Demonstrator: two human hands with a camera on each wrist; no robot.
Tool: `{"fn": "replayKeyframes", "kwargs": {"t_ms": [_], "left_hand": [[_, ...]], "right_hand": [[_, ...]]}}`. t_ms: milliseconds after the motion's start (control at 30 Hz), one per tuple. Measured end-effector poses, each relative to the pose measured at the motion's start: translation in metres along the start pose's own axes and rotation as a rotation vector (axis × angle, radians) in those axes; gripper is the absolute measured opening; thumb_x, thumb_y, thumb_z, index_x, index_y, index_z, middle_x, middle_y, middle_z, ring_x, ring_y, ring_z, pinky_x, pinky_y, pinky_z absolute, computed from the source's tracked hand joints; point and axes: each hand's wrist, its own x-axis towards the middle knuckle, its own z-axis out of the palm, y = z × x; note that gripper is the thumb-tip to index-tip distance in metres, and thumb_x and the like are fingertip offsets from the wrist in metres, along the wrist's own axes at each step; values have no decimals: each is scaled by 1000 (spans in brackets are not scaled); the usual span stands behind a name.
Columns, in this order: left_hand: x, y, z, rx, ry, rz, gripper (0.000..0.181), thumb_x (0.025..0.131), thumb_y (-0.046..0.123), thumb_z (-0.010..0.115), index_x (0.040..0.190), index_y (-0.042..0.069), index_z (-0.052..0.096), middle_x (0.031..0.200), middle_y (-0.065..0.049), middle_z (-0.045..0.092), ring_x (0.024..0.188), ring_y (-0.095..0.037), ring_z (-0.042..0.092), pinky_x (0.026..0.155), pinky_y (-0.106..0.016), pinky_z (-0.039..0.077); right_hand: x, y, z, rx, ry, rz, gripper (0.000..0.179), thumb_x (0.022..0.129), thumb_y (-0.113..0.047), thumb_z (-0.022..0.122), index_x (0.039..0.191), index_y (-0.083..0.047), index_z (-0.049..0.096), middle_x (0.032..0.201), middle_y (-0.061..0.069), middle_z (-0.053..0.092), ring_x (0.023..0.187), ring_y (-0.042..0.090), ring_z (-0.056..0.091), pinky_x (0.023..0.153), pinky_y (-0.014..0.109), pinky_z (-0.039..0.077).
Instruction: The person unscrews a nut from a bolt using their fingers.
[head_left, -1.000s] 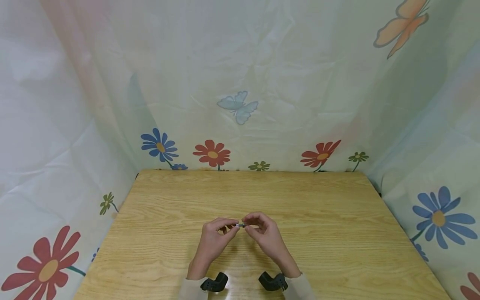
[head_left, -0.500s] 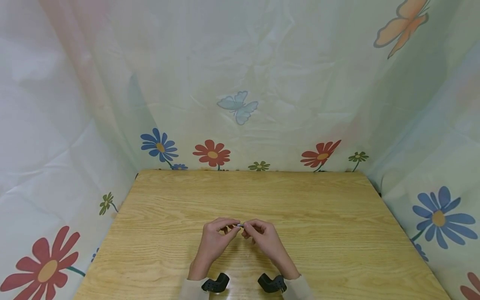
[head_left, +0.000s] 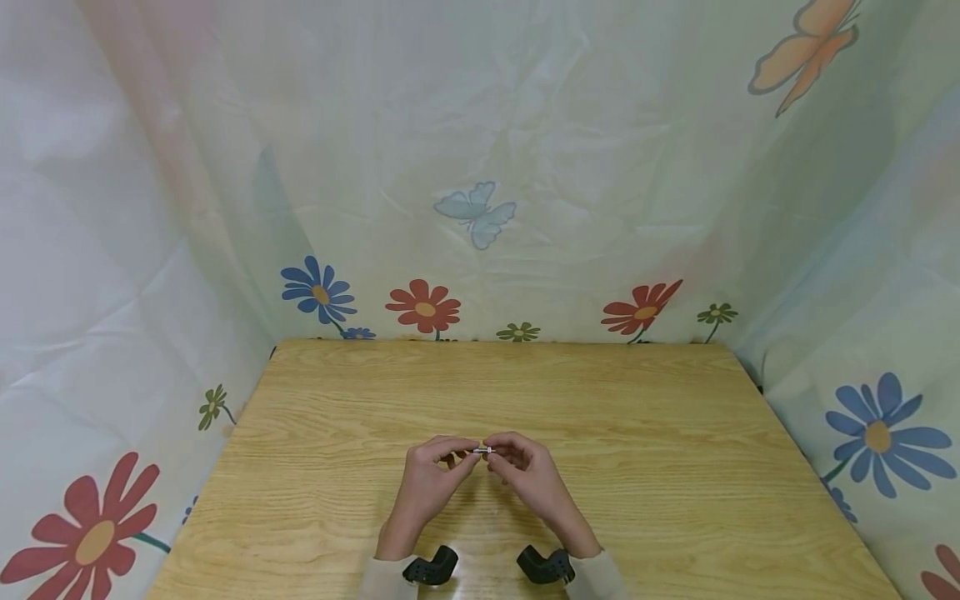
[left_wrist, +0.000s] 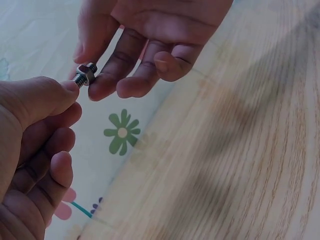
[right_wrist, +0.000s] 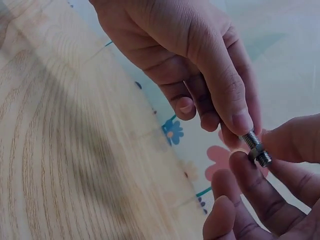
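Over the near middle of the table, my left hand [head_left: 431, 477] pinches one end of a small metal bolt [left_wrist: 78, 81] between thumb and index finger; that end is hidden by the fingertips. A hex nut [left_wrist: 86, 74] sits on the bolt's thread, with a short threaded end sticking out past it. My right hand [head_left: 536, 473] faces the left one, thumb and finger curled around the nut from opposite sides. In the right wrist view the nut [right_wrist: 256, 151] shows between these fingertips, and the right hand's other fingers are loosely bent.
The wooden table [head_left: 337, 392] reaches back to a pale curtain [head_left: 585, 208] printed with flowers and butterflies, which also hangs along both sides. Black devices, a left one [head_left: 431, 567] and a right one [head_left: 545, 565], are worn at the wrists by the light sleeves.
The right thumb and index finger were spread, then drew together with the thumb forward over the nut, and now stand wider around it again. The left hand has kept still with the bolt.
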Motion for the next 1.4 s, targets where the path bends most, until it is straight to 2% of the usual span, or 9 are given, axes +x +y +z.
{"fn": "replayKeyframes", "kwargs": {"t_ms": [167, 233, 367, 467, 600, 733, 900, 1167, 1400], "left_hand": [[0, -1, 0, 3, -1, 4, 12, 91, 10, 79, 102, 13, 82, 96, 1, 79, 82, -6, 68, 66, -24, 58], [0, -1, 0, 0, 0, -2, 12, 91, 9, 79, 102, 13, 82, 96, 1, 79, 83, -6, 68, 66, -24, 58], [0, -1, 0, -12, 13, -7, 12, 90, 8, 79, 102, 11, 81, 96, 0, 79, 82, -6, 69, 65, -24, 58], [1, 0, 0, -18, 25, -7, 12, 90, 8, 80, 101, 10, 81, 95, -1, 78, 81, -7, 69, 64, -24, 58], [2, 2, 0, -23, 38, -14, 12, 89, 7, 81, 101, 12, 81, 96, 1, 78, 81, -8, 69, 64, -24, 58], [2, 3, 0, -25, 48, -20, 14, 88, 7, 81, 101, 13, 81, 98, 2, 78, 81, -9, 70, 64, -24, 57], [3, 3, 0, -15, 41, -28, 13, 88, 7, 81, 100, 13, 81, 96, 3, 78, 81, -8, 69, 64, -23, 57], [1, 2, -1, -1, 27, -22, 13, 89, 7, 81, 100, 13, 81, 96, 2, 78, 82, -7, 68, 64, -23, 57], [1, 1, -1, -7, 30, -31, 14, 88, 4, 80, 100, 13, 81, 96, 1, 78, 82, -7, 68, 63, -23, 56]], "right_hand": [[0, -2, 0, 3, 16, -52, 23, 102, -19, 66, 120, -6, 70, 119, 16, 68, 101, 24, 67, 82, 42, 60], [0, -2, 0, 5, 16, -79, 22, 103, -18, 65, 120, -6, 70, 121, 16, 68, 104, 20, 66, 85, 39, 60], [0, -3, -1, 20, 26, -112, 28, 103, -17, 64, 126, -1, 67, 127, 21, 65, 110, 21, 65, 86, 35, 59], [1, -4, 0, 20, 68, -66, 30, 104, -21, 63, 128, -2, 67, 126, 21, 66, 106, 23, 66, 83, 36, 60], [2, -3, 1, 4, 125, 46, 33, 104, -32, 62, 117, -4, 73, 106, 14, 74, 92, 23, 70, 74, 37, 59], [3, -1, 2, -9, 111, 90, 37, 104, -34, 62, 107, 1, 75, 93, 14, 75, 85, 26, 70, 68, 34, 57], [3, -1, 3, -3, 69, 63, 31, 103, -29, 65, 113, 0, 74, 96, 16, 75, 84, 26, 70, 65, 31, 55], [2, -1, 0, -1, 43, 18, 23, 102, -21, 67, 120, -8, 71, 110, 24, 71, 94, 38, 70, 70, 35, 57], [1, -3, -1, -3, 40, -62, 22, 103, -15, 64, 121, -4, 70, 118, 22, 69, 92, 27, 69, 69, 31, 55]]}}
